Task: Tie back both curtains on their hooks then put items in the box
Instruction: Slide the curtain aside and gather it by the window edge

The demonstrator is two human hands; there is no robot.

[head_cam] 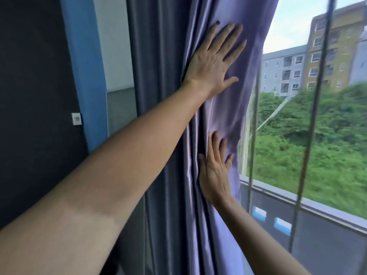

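A shiny purple curtain (pixel 174 80) hangs bunched in folds at the left side of the window. My left hand (pixel 213 60) lies flat on the fabric high up, fingers spread, pressing it. My right hand (pixel 215 169) rests flat on the curtain lower down, fingers apart, near its right edge. Neither hand grips the cloth. A small white hook-like fitting (pixel 76 118) sits on the blue wall strip to the left. No tieback, box or second curtain is in view.
A dark wall (pixel 33 96) and a blue strip (pixel 83 72) stand to the left. Vertical window bars (pixel 315 100) cross the glass on the right, with a sill (pixel 309 201), a road, green slope and buildings outside.
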